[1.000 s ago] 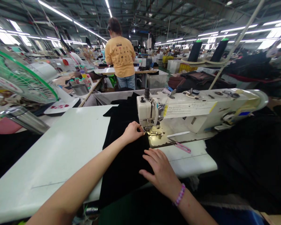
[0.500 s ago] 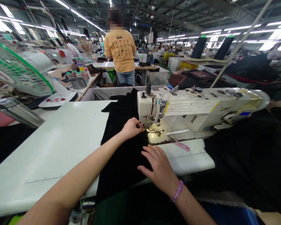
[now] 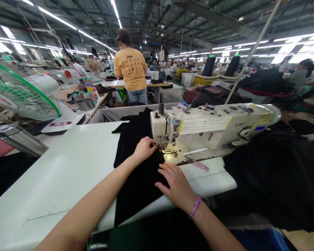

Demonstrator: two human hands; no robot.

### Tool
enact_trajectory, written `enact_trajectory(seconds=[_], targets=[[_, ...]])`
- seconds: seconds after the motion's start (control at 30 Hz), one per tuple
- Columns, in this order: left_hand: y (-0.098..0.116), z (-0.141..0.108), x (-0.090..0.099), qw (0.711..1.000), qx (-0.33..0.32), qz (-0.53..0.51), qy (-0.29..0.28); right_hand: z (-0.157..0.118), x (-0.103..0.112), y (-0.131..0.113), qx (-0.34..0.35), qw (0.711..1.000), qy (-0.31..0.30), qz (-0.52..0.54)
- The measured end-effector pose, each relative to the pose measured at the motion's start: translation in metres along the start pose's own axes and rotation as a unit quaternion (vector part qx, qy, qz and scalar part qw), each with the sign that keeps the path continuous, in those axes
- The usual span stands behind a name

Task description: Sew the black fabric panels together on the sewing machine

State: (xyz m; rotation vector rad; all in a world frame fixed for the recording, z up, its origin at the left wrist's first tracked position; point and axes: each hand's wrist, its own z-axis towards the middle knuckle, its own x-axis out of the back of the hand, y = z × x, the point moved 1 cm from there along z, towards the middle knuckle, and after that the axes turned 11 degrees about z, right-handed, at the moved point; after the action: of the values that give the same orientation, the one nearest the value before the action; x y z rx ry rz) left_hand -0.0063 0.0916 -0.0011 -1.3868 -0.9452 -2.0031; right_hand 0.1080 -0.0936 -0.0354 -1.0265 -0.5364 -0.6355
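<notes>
Reaching in beside the needle area of an industrial sewing machine [image 3: 217,134], the left hand [image 3: 144,149] has its fingers curled and the thumb and index tips drawn together over the black fabric [image 3: 136,177]; whether they pinch the cloth cannot be told. The right hand [image 3: 176,183] is open, its fingers loosely spread and the thumb held apart, with the fingertips at the fabric's right side, nearer the wearer than the metal needle plate [image 3: 170,157]; it grips nothing. A pink and purple beaded bracelet [image 3: 195,207] circles the right wrist. The black fabric lies on the pale tabletop [image 3: 75,170], to the left of the machine's head and running toward the wearer's lap, under the left hand. On the right, pink-handled snips [image 3: 200,165] lie at the front edge of the machine bed, just in front of a slim white tool [image 3: 195,152]. A large heap of black cloth [image 3: 279,174] sits farther right. A green-rimmed fan [image 3: 23,92] and a steel flask [image 3: 23,139] stand at left, the flask tilted. Beyond, a person in a yellow T-shirt [image 3: 131,68] faces away.
</notes>
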Motion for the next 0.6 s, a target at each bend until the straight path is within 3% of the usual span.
enact_trajectory(seconds=[0.1,0.2,0.33,0.4,0.47,0.6], targets=[[0.018,-0.021,0.011,0.997,-0.005,0.075,-0.018,0.001,-0.002,0.002,0.002,1.0,0.002,0.009],[0.041,-0.058,0.017,0.99,-0.031,0.134,-0.034,0.003,-0.003,0.003,0.0,1.0,0.002,0.019],[0.057,-0.114,0.006,0.963,-0.064,0.246,-0.091,0.002,0.004,-0.001,0.003,0.998,0.017,0.053],[0.047,-0.133,-0.004,0.958,-0.038,0.275,-0.068,-0.002,0.019,-0.005,0.01,0.995,0.056,0.084],[0.025,-0.136,-0.014,0.957,-0.044,0.284,-0.022,-0.01,0.046,-0.008,0.015,0.989,0.117,0.089],[-0.032,-0.093,-0.016,0.964,-0.081,0.25,-0.027,-0.041,0.127,-0.011,-0.001,0.974,0.227,-0.024]])
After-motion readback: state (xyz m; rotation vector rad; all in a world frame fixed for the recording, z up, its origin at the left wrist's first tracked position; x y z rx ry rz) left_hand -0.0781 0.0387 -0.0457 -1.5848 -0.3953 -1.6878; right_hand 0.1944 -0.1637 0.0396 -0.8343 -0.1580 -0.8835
